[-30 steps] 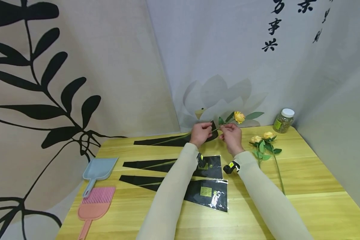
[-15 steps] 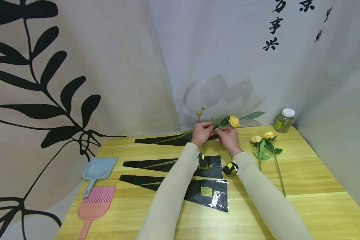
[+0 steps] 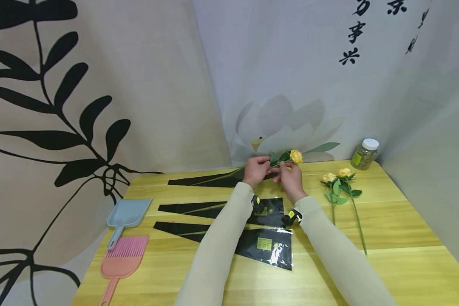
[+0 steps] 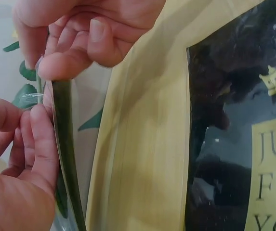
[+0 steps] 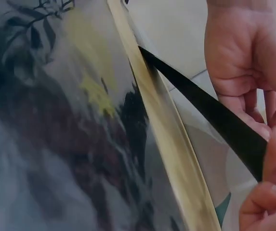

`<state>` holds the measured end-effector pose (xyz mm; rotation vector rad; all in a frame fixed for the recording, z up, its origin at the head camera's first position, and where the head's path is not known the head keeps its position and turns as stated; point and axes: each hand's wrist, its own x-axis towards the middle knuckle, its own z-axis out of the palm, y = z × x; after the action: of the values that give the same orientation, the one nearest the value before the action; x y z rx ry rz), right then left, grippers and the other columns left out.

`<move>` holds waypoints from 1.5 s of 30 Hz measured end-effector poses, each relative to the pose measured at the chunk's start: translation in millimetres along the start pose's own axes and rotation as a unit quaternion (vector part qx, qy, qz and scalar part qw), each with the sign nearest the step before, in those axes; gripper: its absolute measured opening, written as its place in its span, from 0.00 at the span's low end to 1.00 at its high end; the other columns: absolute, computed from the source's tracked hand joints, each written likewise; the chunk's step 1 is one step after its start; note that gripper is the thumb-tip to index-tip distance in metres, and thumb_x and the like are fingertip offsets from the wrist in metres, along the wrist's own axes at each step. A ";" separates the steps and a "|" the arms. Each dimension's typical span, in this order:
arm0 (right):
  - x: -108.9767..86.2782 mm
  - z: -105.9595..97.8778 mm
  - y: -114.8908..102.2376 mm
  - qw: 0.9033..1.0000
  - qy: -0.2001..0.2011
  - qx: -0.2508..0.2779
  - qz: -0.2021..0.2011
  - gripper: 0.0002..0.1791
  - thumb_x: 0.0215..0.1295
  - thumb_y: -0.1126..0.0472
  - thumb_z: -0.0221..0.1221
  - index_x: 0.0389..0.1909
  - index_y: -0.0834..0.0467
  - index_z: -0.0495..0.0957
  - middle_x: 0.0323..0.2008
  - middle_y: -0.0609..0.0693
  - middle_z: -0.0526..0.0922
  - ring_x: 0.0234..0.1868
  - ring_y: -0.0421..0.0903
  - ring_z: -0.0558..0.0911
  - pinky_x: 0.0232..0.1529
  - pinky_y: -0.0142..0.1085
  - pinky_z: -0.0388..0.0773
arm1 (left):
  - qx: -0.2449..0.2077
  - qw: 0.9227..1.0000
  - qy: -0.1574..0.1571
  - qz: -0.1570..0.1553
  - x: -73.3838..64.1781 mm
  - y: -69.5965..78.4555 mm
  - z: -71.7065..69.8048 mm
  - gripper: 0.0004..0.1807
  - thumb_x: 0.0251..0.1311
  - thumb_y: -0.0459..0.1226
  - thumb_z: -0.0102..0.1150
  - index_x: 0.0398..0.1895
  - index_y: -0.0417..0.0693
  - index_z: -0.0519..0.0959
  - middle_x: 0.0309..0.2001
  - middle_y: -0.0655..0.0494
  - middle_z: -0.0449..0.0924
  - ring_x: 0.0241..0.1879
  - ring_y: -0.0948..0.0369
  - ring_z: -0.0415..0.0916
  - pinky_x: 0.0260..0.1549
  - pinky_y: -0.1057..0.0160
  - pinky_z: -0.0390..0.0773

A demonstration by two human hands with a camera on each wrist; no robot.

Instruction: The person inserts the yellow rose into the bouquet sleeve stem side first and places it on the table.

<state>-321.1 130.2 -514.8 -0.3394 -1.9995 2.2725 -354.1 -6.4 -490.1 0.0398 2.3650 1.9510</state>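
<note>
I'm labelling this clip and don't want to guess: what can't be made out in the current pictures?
- Head: how far the held rose reaches inward; the left hand and far black wrapper hide its stem.
- Head: the middle of the nearest black wrapper, behind the left forearm.
- Head: the label on the jar, too small to read.
- Left wrist: the rest of the gold patch's lettering, cut off by the right edge.

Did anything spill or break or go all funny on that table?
No, I see nothing spilled or broken. The yellow rose at the far black sleeve looks fine, and the jar stands upright. Just a bit untidy: the blue dustpan and pink brush lie crowded together, seeming to touch.
</note>
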 end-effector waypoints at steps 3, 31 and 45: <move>-0.3 0.5 -1.2 0.999 0.031 0.026 -0.002 0.13 0.84 0.53 0.53 0.51 0.61 0.75 0.36 0.48 0.90 0.16 0.38 0.79 0.21 0.36 0.78 | 0.002 1.000 0.002 -0.002 -0.8 0.8 -0.7 0.14 0.76 0.35 0.61 0.59 0.47 0.88 0.51 0.49 0.90 0.38 0.58 0.90 0.40 0.64 0.90; 0.0 17.7 0.1 0.997 0.046 0.060 0.015 0.08 0.73 0.59 0.64 0.43 0.60 0.83 0.28 0.40 0.85 0.12 0.36 0.72 0.15 0.29 0.70 | -0.026 0.999 -0.007 0.028 -3.4 14.1 -7.3 0.15 0.76 0.33 0.60 0.60 0.44 0.87 0.50 0.47 0.89 0.44 0.52 0.90 0.44 0.61 0.90; 0.1 0.0 -3.7 0.982 -0.058 0.163 0.074 0.12 0.80 0.52 0.59 0.52 0.54 0.71 0.30 0.43 0.92 0.11 0.37 0.73 0.11 0.28 0.61 | -0.004 1.000 -0.002 0.023 -3.1 11.3 1.1 0.15 0.77 0.36 0.59 0.61 0.45 0.87 0.54 0.50 0.89 0.41 0.61 0.88 0.42 0.62 0.88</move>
<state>-321.5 130.7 -511.2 -0.3416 -1.6543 2.7148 -351.2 -3.4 -479.1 0.0992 2.3748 1.9778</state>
